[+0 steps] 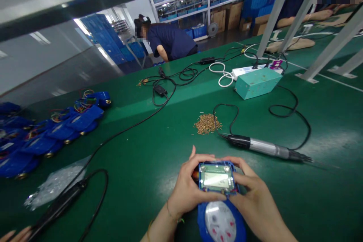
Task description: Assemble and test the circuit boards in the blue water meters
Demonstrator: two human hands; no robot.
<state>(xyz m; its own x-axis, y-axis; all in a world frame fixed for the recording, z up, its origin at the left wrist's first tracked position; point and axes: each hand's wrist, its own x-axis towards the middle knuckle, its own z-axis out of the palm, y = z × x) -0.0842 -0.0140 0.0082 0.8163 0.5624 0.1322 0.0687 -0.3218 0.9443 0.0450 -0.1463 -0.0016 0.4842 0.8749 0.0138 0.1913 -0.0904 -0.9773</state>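
Observation:
A blue plastic meter [217, 198] is in front of me, its upper part showing a green circuit board with a display [217, 179]. Below that sits a round clear dial [220, 222] with red marks. My left hand [188, 183] is closed around the left side, thumb along the lower edge of the board section. On the right side, my right hand [249, 193] grips the same part, its fingers on the rim. Just beyond my hands lie a pile of small brass-coloured screws [208, 123] and a silver-and-black electric screwdriver [263, 148].
Several blue meters with loose wires [65, 124] line the left side. Near them are a clear plastic bag [59, 181] and a black screwdriver [62, 204], with another person's fingers [19, 235] at its end. A green box [258, 82], cables and metal posts [326, 34] stand farther back.

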